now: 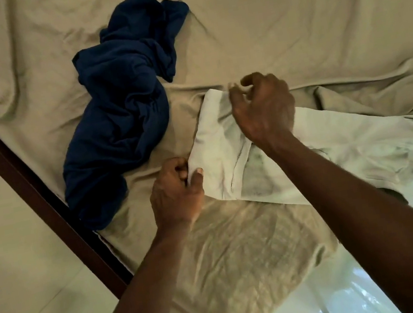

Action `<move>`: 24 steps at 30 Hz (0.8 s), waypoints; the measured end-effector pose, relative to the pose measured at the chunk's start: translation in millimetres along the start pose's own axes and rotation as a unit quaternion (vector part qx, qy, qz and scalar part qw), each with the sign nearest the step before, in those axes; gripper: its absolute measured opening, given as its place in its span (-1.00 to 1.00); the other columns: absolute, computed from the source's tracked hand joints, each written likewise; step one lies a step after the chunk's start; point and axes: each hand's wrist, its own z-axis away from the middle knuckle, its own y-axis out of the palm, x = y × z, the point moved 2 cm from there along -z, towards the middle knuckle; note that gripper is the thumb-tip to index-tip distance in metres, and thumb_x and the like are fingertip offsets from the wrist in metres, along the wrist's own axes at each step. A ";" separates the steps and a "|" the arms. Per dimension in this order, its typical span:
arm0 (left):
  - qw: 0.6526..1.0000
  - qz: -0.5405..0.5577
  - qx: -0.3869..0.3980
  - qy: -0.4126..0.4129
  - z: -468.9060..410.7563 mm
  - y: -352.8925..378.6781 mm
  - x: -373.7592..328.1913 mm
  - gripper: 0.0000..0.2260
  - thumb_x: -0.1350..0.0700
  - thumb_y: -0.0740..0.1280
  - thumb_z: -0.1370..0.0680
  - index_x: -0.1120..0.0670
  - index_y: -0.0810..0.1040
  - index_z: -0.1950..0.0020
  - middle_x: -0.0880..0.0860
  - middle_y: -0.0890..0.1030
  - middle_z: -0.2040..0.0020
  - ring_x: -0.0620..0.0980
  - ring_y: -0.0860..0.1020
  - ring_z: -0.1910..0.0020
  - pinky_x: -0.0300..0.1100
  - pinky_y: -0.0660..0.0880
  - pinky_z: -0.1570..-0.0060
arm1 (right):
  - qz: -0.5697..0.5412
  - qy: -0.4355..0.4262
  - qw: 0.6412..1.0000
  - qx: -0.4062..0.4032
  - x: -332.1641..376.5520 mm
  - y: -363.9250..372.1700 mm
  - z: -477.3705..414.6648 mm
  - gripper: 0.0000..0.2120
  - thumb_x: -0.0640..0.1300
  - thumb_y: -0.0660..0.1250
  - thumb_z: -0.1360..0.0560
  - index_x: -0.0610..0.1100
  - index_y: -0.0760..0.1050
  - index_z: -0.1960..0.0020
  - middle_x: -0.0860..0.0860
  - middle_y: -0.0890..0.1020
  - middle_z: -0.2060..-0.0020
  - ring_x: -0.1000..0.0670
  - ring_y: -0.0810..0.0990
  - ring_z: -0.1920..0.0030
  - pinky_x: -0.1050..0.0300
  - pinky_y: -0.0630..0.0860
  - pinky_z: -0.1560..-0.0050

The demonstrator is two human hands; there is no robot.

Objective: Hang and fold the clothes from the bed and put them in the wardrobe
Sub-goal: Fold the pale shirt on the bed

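Pinching cloth (217,151) corner in left hand (176,194); right hand (263,108) curled at far corner (grip unclear); pull taut, smooth before folding.

No legible text, label, brand, number or sign. The white garment (213,138) bears a faint dark print near its fold, too blurred and creased to read as letters or figures.
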 end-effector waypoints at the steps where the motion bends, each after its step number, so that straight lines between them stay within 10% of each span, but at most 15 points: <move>1: 1.000 -0.015 0.027 -0.002 -1.2 0.0 -0.3 -0.75 -0.13 0.46 -0.52 -0.08 0.55 -0.12 -0.12 0.64 0.09 0.00 0.63 0.05 0.08 0.57 -0.12 | 0.057 -0.029 0.997 0.052 9.4 6.7 -9.3 -0.49 0.31 0.13 -0.61 -0.02 0.61 -0.26 -0.09 0.63 -0.17 -0.18 0.50 -0.26 -0.13 0.40 -0.24; 6: 0.996 -0.051 0.076 -0.004 -4.7 -0.6 6.2 -0.84 -0.12 0.45 -0.55 -0.06 0.63 0.02 -0.14 0.65 0.19 -0.05 0.63 0.12 0.05 0.56 -0.12 | 0.047 -0.084 0.980 0.172 36.7 32.3 -46.3 -0.69 0.22 0.37 -0.55 0.04 0.67 -0.13 0.03 0.70 -0.04 -0.10 0.57 -0.20 -0.08 0.35 -0.26; 13: 0.997 0.012 0.070 -0.026 -6.6 -10.1 2.1 -0.82 -0.11 0.50 -0.51 -0.08 0.62 -0.02 -0.17 0.67 0.20 -0.21 0.64 0.24 -0.29 0.53 0.20 | -0.004 -0.144 0.989 -0.032 19.4 28.9 -3.6 -0.73 0.12 0.34 -0.60 -0.04 0.58 -0.15 -0.04 0.56 -0.05 -0.07 0.55 -0.06 -0.01 0.46 -0.06; 18: 0.997 0.059 0.038 -0.011 -12.9 -2.1 -15.5 -0.58 -0.11 0.58 -0.44 -0.11 0.54 -0.23 -0.19 0.64 0.04 -0.21 0.62 0.06 -0.19 0.56 0.04 | -0.214 0.080 0.972 0.055 -16.2 33.8 50.4 -0.66 -0.10 0.38 -0.56 -0.02 0.49 -0.32 -0.02 0.54 -0.13 0.08 0.57 0.05 0.05 0.55 -0.09; 24: 0.963 0.172 0.201 -0.058 -20.2 4.8 -47.2 -0.50 0.27 0.50 -0.47 -0.04 0.54 -0.36 -0.06 0.70 -0.10 -0.01 0.68 -0.11 0.02 0.66 -0.11 | -0.247 0.239 0.939 0.000 -37.5 24.4 52.8 -0.75 -0.16 0.36 -0.51 -0.03 0.57 -0.18 0.03 0.62 -0.04 -0.02 0.63 -0.02 0.10 0.53 -0.06</move>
